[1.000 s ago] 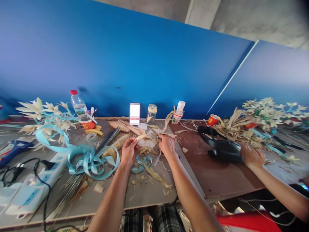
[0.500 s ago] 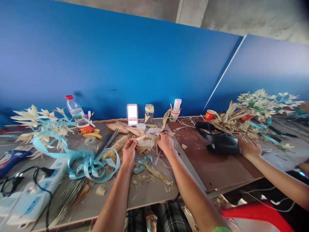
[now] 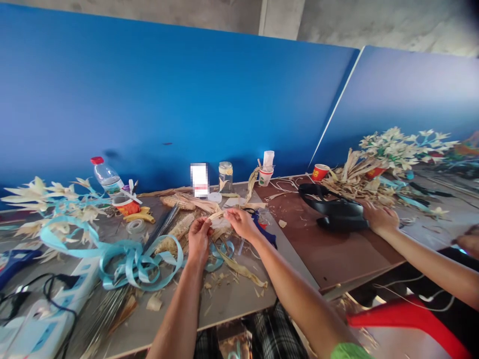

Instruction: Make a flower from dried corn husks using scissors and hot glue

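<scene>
In the head view my left hand (image 3: 199,234) pinches one end of a pale strip of corn husk (image 3: 216,215) between thumb and fingers. My right hand (image 3: 242,222) has its fingertips closed on the other end, so the strip spans the short gap between both hands. Corn cobs (image 3: 175,234) lie beside my left hand. Below, a long twisted husk (image 3: 243,269) rests on the table among scraps. A blue tool (image 3: 266,233), partly hidden, lies just right of my right hand.
Looped light-blue ribbon (image 3: 138,264), a power strip (image 3: 56,304) and thin wires (image 3: 101,309) lie left. A jar (image 3: 225,177) and a paper cup (image 3: 266,177) stand at the back. Rightward, another person's hand (image 3: 381,218) touches a black headset-like object (image 3: 340,215).
My right hand has moved left from the scissors to the husk strip and now grips its end. The blue tool has come into sight. The view has shifted slightly.
</scene>
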A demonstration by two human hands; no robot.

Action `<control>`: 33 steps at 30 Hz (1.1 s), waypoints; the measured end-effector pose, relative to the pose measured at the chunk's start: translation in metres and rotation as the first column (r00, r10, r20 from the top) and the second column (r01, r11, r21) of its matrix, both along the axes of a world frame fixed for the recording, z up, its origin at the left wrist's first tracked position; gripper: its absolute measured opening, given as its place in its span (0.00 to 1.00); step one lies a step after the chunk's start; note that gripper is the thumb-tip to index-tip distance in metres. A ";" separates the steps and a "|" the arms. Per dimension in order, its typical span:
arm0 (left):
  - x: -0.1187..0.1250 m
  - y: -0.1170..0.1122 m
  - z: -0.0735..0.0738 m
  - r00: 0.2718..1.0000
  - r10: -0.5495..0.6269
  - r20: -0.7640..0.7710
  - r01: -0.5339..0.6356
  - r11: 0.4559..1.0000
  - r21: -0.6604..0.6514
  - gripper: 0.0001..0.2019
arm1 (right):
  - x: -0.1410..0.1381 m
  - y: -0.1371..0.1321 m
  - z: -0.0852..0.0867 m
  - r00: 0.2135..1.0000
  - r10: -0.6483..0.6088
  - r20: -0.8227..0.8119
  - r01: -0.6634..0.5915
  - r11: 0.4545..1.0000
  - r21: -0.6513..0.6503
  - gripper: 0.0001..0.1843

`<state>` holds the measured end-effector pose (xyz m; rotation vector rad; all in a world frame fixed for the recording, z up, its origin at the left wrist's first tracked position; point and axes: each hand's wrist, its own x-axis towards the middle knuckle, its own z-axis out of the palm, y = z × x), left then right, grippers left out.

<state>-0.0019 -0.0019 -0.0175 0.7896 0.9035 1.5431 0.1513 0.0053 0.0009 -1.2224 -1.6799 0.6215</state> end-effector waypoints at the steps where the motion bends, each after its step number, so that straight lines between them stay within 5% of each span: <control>1: 0.000 -0.001 0.000 1.000 -0.006 0.001 0.006 1.000 0.004 0.14 | -0.004 -0.002 0.000 0.998 0.028 -0.054 -0.029 0.999 -0.021 0.19; 17: 0.000 -0.003 0.003 0.999 -0.017 0.050 0.018 1.000 -0.007 0.14 | -0.020 -0.005 0.002 0.878 0.048 -0.475 -0.157 0.969 -0.193 0.11; 25: 0.005 -0.006 0.005 0.999 -0.050 -0.017 0.051 0.999 0.007 0.13 | -0.024 -0.008 0.003 0.915 0.023 -0.402 -0.098 0.981 -0.167 0.11; 33: -0.006 -0.003 0.007 0.974 -0.010 0.228 0.011 1.000 -0.002 0.15 | -0.024 -0.003 -0.006 0.920 -0.016 -0.391 -0.064 0.980 -0.189 0.11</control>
